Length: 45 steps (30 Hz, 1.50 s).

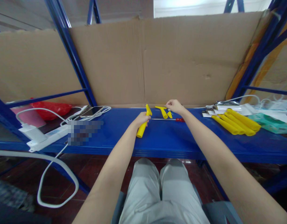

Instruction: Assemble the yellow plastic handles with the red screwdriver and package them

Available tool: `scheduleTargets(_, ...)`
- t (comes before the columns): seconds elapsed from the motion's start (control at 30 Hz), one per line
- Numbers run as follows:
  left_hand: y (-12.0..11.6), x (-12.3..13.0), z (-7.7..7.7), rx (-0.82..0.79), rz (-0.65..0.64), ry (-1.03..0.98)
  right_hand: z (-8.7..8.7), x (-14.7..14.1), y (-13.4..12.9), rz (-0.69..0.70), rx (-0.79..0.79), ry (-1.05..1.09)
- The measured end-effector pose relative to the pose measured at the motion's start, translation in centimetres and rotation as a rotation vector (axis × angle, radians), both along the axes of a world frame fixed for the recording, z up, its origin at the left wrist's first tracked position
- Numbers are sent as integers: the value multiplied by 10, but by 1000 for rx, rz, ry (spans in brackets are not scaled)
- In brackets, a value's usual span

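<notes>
My left hand (142,119) is wrapped round a yellow plastic tube-shaped piece with an angled head (141,131), tilted above the blue shelf top. Farther right, my right hand (175,106) has its fingertips pinched together over several small parts; whatever they hold is too small to make out. Beside those fingertips lies a second yellow piece with a crossbar head (163,112). A small yellow part (169,114) rests close to it. A screwdriver with a red handle (180,120) lies between my hands, its thin shaft pointing left.
Several yellow tubes (234,123) lie at the right by a green packet (271,123) and white items. At the left are a white power strip (52,137), cables, a phone (89,112) and a red bag (52,110). A cardboard wall (176,62) stands behind.
</notes>
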<state>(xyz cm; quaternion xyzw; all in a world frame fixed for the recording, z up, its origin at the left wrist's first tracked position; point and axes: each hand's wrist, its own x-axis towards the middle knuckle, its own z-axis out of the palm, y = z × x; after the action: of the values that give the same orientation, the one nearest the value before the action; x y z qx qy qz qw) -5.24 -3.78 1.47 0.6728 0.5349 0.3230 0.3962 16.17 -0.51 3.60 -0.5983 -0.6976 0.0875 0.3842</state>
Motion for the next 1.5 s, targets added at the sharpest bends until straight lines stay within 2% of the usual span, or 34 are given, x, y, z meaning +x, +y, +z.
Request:
scheduleTargets(0.07,-1,1,0,4,2,17,0,32,-4,-71,25,37)
scheduleTargets(0.17,-1,2,-1,2,1,18,-11,77,-15,-189,47,82)
scheduleTargets(0.3,2,2,-4,-12,-3,16,-28,106,-25,-234,-58,8)
scheduleTargets(0.5,4,2,-6,-31,-1,33,-38,94,-16,-265,-184,-201)
scheduleTargets(0.7,5,2,-7,-31,-9,51,-42,91,-13,-390,-218,-320)
scheduleTargets(1.03,6,1,-7,-29,-12,69,-43,92,-10,-397,-281,-297)
scheduleTargets(1.17,5,2,-7,-26,-8,67,-42,95,-10,-420,-259,-285)
scheduleTargets(1.27,3,2,-6,-25,0,62,-43,100,-10,-441,-266,-321)
scheduleTargets(1.5,-3,2,-1,-37,0,73,-52,120,-6,-375,-257,-387)
